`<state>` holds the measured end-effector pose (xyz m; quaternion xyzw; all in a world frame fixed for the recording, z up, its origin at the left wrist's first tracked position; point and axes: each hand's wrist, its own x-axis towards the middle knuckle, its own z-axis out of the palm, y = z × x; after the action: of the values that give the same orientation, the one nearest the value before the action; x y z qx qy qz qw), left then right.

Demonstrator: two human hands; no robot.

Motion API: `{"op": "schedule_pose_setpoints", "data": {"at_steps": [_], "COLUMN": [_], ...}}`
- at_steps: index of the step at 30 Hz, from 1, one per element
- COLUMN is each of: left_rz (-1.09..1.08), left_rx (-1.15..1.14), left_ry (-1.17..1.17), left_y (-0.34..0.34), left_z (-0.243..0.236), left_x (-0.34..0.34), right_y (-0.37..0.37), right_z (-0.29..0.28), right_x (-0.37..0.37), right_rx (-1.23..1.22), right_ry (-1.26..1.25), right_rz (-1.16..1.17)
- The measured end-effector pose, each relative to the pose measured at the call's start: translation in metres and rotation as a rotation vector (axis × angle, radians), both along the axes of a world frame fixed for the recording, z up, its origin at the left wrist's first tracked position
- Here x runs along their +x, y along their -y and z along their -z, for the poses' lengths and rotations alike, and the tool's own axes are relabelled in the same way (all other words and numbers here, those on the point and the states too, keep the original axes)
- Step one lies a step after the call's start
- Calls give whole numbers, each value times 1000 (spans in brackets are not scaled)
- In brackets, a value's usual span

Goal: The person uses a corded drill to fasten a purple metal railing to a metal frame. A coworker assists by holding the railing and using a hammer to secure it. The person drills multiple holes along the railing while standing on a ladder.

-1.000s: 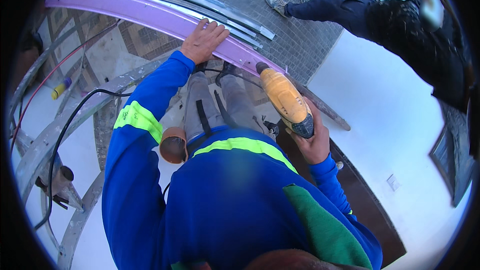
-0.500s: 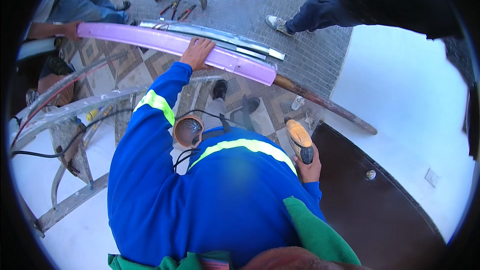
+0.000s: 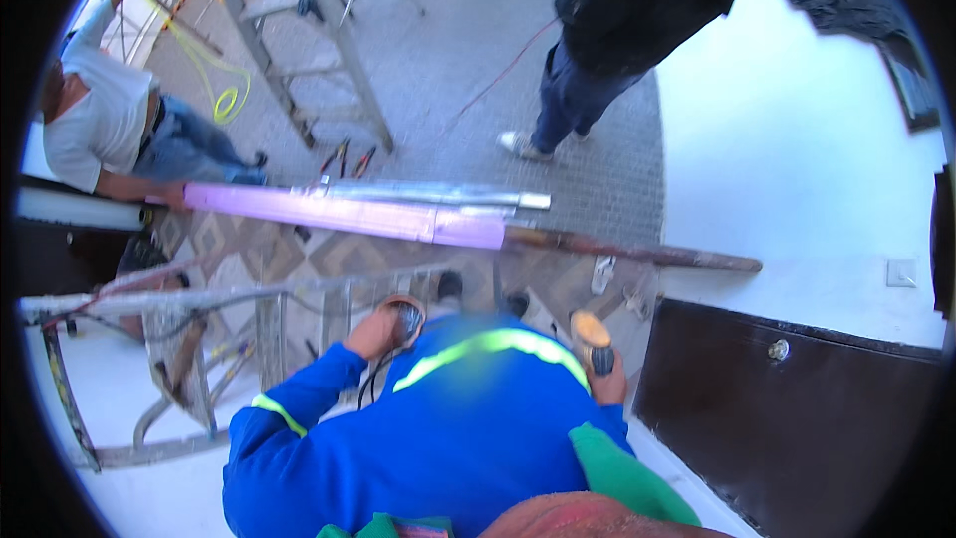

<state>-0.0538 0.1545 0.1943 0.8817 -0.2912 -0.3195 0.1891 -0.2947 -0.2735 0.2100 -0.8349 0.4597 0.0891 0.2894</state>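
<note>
My left hand [image 3: 383,332] is at the round orange-brown container [image 3: 408,305] of small metal pieces at my waist; its fingers are partly hidden inside. My right hand [image 3: 609,379] grips the yellow-and-black drill [image 3: 590,332] beside my right hip, its body foreshortened from above. Beyond both hands, the long pink profile [image 3: 299,209] lies crosswise along silver metal strips [image 3: 518,199], with a wooden pole [image 3: 657,256] extending past its right end. A co-worker's hand [image 3: 171,194] is on the pink profile's left end.
An aluminum ladder [image 3: 149,301] lies low at left with cables; another ladder [image 3: 319,90] stands beyond the profile, near pliers [image 3: 360,164] and a yellow hose [image 3: 226,100]. A co-worker [image 3: 110,120] is at left, another person [image 3: 627,10] at upper right, and a dark door [image 3: 757,399] at right.
My left hand has left the pink profile and come back to the container at my waist. The drill has dropped away from the profile toward my hip. The view has tilted up.
</note>
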Motion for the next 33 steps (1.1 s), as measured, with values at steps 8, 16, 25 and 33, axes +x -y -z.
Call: {"op": "schedule_pose_setpoints", "data": {"at_steps": [8, 16, 25, 33], "left_rz": [-532, -243, -143, -309], "left_rx": [-49, 288, 345, 189], "left_ry": [267, 493, 460, 322], "left_y": [-26, 13, 7, -12], "left_z": [-27, 23, 50, 26], "left_x": [-37, -70, -65, -58], "right_y": [24, 36, 44, 40], "right_z": [8, 15, 20, 19], "right_x": [14, 21, 21, 27], "right_rx": [166, 134, 113, 172], "right_ry": [57, 117, 60, -11], "right_rz": [-225, -390, -374, -312]}}
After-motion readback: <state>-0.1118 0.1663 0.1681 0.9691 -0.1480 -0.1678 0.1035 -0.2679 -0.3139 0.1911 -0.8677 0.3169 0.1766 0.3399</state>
